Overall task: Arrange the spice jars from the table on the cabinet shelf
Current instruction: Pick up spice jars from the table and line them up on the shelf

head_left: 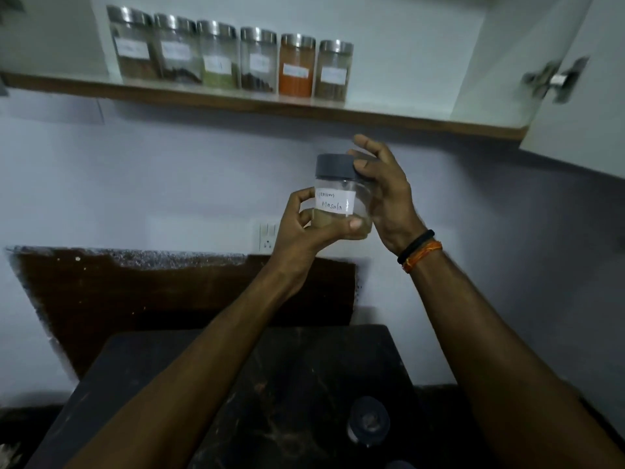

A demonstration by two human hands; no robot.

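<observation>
A clear spice jar (341, 187) with a grey lid and a white label reading "Masala" is held up in front of the wall, below the shelf. My left hand (301, 228) grips its lower body, thumb across the front. My right hand (385, 194) holds its right side, thumb against the lid, fingers spread behind. Several steel-lidded labelled jars (258, 60) stand in a row on the cabinet shelf (389, 113), with an orange-filled jar (296, 67) second from the right. Another dark-lidded jar (368, 423) stands on the dark table (287, 367) below.
The cabinet door (585, 96) stands open at the right, hinge showing. Shelf space lies free to the right of the jar row. A wall socket (267, 236) sits behind my left hand. A dark brown patch (135, 292) covers the wall above the table.
</observation>
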